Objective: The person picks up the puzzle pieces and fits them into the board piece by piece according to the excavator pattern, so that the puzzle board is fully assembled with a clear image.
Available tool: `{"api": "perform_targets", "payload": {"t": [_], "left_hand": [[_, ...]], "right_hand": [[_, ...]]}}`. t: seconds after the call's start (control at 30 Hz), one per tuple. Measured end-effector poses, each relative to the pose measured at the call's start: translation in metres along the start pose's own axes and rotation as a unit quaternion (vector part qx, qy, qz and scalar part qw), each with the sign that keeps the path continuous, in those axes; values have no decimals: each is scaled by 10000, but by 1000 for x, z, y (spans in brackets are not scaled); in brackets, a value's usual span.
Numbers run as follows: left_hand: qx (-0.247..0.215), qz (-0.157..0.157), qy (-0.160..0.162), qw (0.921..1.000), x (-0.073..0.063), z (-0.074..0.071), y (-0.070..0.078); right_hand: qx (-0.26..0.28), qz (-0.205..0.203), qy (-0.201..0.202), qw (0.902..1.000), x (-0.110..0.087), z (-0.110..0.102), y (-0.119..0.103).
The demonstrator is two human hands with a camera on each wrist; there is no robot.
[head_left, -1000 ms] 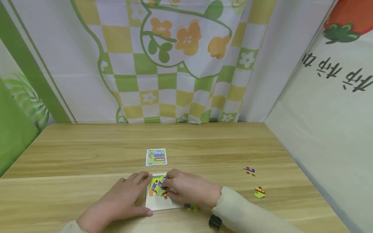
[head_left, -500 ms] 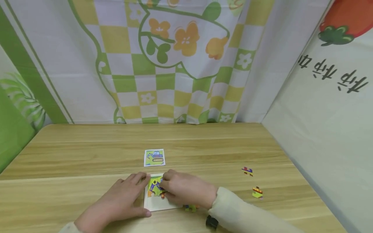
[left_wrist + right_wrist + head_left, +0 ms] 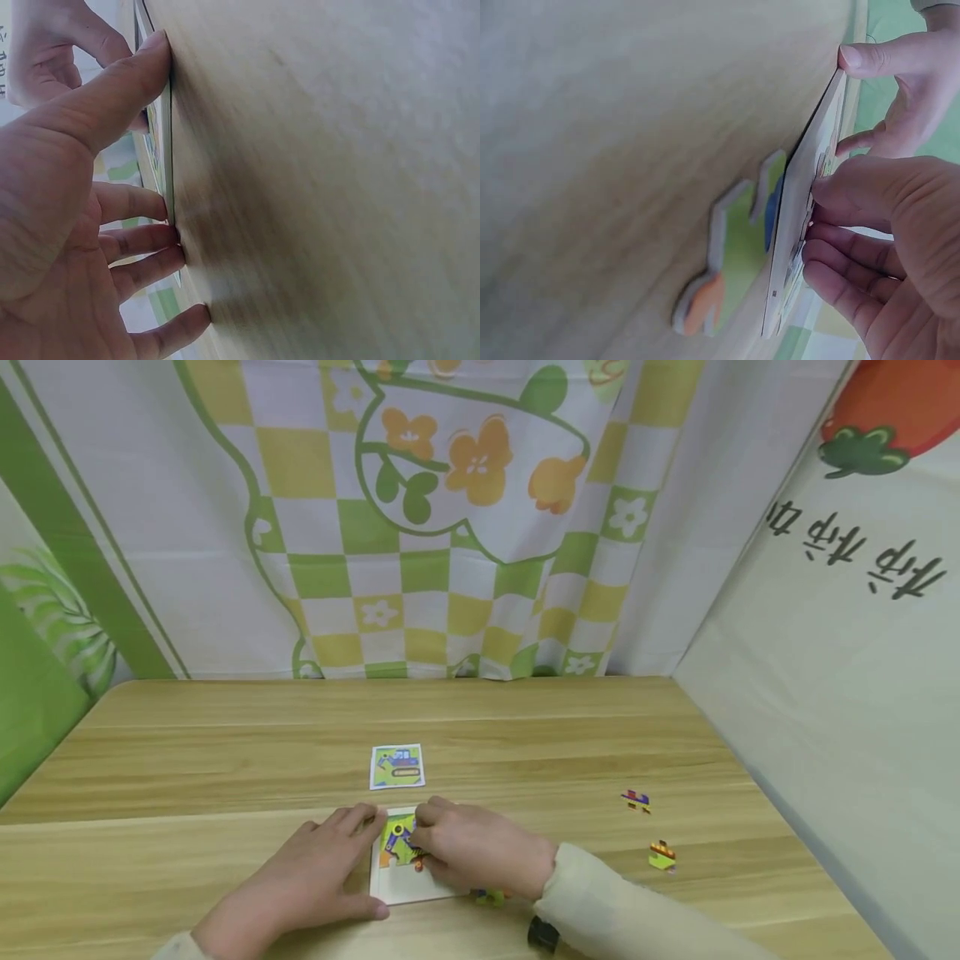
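A shallow white puzzle tray (image 3: 408, 889) lies in front of me, its far left part filled with fitted pieces (image 3: 396, 839) in green, blue and orange. My left hand (image 3: 311, 870) rests along the tray's left side; in the left wrist view its thumb and spread, fairly straight fingers touch the edge. Over the tray, my right hand (image 3: 483, 850) pinches a jigsaw piece (image 3: 418, 864) between thumb and fingers, low at the fitted ones. Most of that piece is hidden by the fingers. A green, orange and blue loose piece (image 3: 739, 247) lies against the tray's right edge.
Behind the tray lies a small picture card (image 3: 397, 767) of a blue excavator. Two more loose pieces, one purple and red (image 3: 636, 800), one yellow-green and red (image 3: 663, 857), lie to the right on the wooden table (image 3: 225, 735). A patterned curtain (image 3: 427, 560) hangs behind.
The head view has shifted slightly. My right hand stays at nearly the same place on the tray with the jigsaw piece, and my left hand keeps its place at the edge.
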State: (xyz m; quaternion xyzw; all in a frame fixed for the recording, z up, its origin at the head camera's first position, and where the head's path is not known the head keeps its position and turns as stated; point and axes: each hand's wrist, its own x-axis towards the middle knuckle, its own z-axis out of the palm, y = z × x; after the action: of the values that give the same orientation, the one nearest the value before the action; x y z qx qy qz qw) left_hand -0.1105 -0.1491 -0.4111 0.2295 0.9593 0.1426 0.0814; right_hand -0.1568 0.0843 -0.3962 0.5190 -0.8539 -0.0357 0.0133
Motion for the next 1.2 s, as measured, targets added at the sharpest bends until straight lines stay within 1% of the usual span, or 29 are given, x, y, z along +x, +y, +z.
{"api": "perform_targets", "payload": {"t": [0.2,0.4,0.7,0.83,1.0,1.2], "left_hand": [[4,6,-7,10000,1,0,0],[39,33,14,10000,1,1,-1],[125,67,99,9999,1,1,0],[121,52,125,9998,0,1,-1],[20,-53,54,10000,0,1,0],[-38,-96,-15,9999,1,-1,1]], "right_hand": [[126,-17,104,9999,0,3,1],[262,26,104,9996,-2,6,3],[741,31,46,9972,-12,4,7],[1020,69,94,9947,-18,3,12],[1348,437,138,9898,-32,3,24],[1605,938,339,9820,-60,3,41]]}}
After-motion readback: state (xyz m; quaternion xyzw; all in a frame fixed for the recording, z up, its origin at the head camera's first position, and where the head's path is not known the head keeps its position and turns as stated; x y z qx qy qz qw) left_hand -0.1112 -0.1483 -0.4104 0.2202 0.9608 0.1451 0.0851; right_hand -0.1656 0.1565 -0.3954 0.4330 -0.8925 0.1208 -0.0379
